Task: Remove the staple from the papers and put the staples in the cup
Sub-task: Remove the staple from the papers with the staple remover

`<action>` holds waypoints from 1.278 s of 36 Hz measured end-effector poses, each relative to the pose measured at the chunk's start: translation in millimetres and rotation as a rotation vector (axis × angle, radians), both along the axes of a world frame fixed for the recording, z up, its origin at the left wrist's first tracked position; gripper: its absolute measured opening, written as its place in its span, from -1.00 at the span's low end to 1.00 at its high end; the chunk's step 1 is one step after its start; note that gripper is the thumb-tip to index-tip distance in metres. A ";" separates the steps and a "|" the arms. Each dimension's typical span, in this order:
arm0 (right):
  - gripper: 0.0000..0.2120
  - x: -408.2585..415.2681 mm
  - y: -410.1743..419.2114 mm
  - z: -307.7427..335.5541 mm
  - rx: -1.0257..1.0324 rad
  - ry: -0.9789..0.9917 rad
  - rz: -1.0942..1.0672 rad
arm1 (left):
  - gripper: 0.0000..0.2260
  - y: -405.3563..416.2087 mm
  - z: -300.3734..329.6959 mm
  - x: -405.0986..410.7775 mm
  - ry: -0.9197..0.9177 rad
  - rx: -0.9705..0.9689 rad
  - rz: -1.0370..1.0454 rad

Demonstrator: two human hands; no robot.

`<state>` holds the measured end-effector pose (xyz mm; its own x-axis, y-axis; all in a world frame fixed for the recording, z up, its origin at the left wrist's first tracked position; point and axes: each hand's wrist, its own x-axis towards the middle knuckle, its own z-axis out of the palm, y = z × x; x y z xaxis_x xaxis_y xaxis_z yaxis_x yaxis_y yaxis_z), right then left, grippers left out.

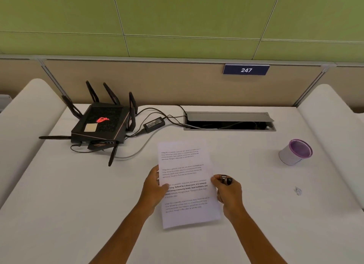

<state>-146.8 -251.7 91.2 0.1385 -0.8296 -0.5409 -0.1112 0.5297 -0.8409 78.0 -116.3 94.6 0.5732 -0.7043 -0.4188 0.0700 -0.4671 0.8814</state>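
There is one view only, from the person's head, looking forward and steeply down across the white surface (246,234). It sits close above both forearms, wide enough to take in the partition (157,82) and green wall (177,13) at the far edge.
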 end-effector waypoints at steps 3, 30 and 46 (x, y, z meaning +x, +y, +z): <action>-0.98 15.4 -15.4 -10.0 0.022 0.025 0.000 | -0.42 -19.3 -7.7 13.6 -0.055 0.012 -0.019; -0.89 101.1 -84.1 -67.6 -0.207 0.376 0.189 | -0.33 -97.4 -67.4 88.9 -0.458 0.213 -0.142; -0.85 111.7 -82.9 -65.0 -0.283 0.582 0.306 | -0.39 -95.5 -71.8 93.7 -0.576 0.317 -0.187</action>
